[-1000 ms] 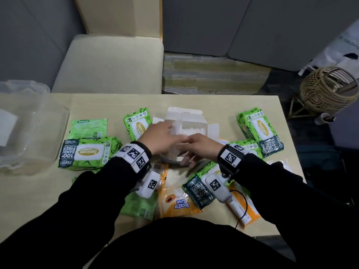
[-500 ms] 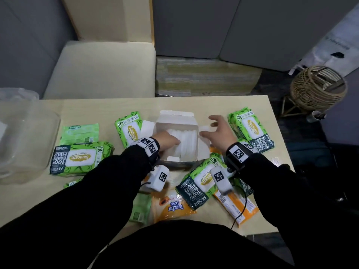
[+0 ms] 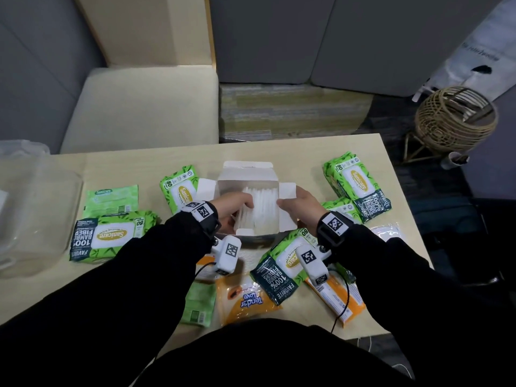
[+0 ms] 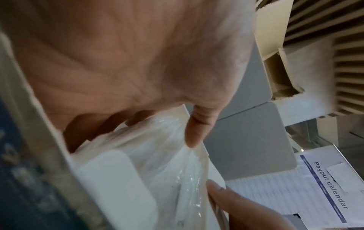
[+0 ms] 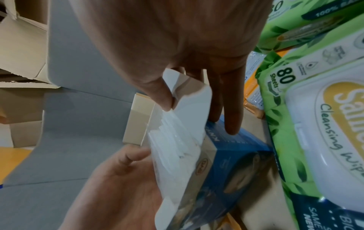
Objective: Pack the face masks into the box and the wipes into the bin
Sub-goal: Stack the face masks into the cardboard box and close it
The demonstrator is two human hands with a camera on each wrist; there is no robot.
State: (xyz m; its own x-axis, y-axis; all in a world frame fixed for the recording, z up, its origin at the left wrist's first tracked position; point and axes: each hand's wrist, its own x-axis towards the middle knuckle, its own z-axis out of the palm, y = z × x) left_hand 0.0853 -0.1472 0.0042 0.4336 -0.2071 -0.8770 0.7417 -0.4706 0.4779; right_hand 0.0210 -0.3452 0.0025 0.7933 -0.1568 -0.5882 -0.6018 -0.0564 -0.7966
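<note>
Since 0.5 s ago the right hand (image 3: pixel 300 203) has come back to pinch the box (image 3: pixel 247 180) wall while the left hand (image 3: pixel 233 203), fingers curled, tucks face masks (image 3: pixel 264 208) inside, so mask packing nears done.

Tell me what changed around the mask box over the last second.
The right hand swung out to the right, then came back and now pinches the box wall at its side flap. The left hand went down inside onto the face masks. The wipe packs and the bin stayed put.
</note>
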